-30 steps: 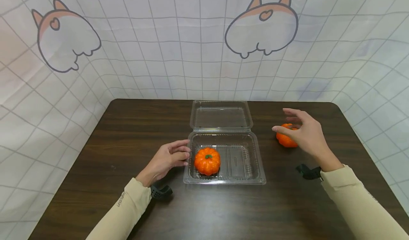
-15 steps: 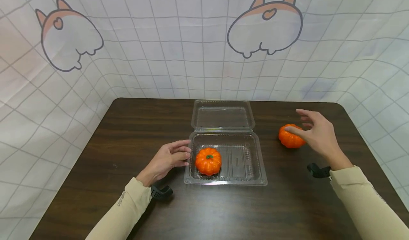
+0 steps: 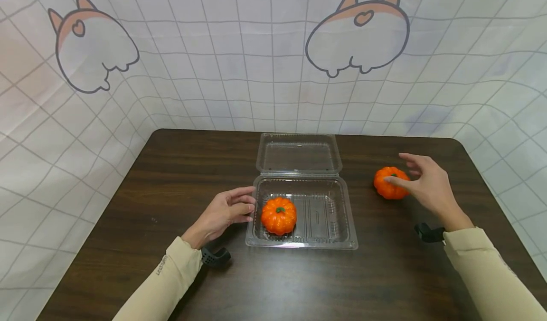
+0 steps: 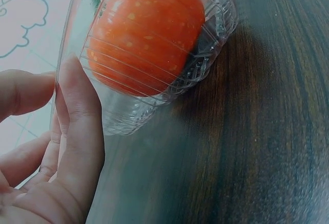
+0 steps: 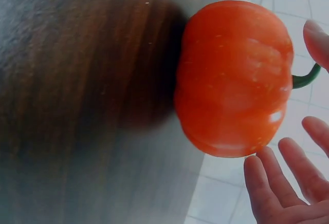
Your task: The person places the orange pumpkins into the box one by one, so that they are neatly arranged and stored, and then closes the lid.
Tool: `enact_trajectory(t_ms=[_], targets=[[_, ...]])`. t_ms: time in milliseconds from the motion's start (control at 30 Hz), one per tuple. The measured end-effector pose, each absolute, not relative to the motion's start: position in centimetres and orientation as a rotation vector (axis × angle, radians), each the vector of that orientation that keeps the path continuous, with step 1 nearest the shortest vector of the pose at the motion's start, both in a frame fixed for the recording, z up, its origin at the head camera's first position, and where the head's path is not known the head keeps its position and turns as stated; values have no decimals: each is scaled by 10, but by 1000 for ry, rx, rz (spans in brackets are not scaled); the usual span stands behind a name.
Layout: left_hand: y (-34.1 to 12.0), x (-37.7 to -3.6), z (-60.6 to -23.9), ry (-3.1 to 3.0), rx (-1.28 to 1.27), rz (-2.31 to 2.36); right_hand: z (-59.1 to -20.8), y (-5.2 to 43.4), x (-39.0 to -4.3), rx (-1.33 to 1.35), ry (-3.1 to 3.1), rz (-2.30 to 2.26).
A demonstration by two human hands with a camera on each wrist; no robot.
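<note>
A staged recording booth: cartoon-printed grid backdrop (image 3: 273,74) surrounding a dark table (image 3: 171,178).

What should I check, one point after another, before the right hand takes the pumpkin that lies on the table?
1. Right hand holds nothing, fingers spread: ok.
2. Loose pumpkin upright on the table, stem up, nothing on top of it: ok.
3. Fingers closed around the loose pumpkin: not ok; the wrist view shows gaps.
4. Clear container open, lid folded back: ok.
5. Free space in the container beside the packed pumpkin: ok, the right half is bare.
6. Left hand steadies the container at its left wall: ok, fingers lie against it.
</note>
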State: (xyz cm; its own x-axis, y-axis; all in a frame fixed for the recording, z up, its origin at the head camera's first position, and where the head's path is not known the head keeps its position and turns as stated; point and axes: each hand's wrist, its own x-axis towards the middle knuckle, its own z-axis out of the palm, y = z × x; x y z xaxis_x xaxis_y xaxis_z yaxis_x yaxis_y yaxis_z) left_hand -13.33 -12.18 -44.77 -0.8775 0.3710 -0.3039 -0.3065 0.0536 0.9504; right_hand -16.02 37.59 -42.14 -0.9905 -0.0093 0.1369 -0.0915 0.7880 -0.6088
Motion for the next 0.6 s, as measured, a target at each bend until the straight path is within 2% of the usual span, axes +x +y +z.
enact_trajectory(t_ms=[600], targets=[[-124, -136, -452, 1873, 77, 1859, -440, 381, -154, 107, -2881, 1018]])
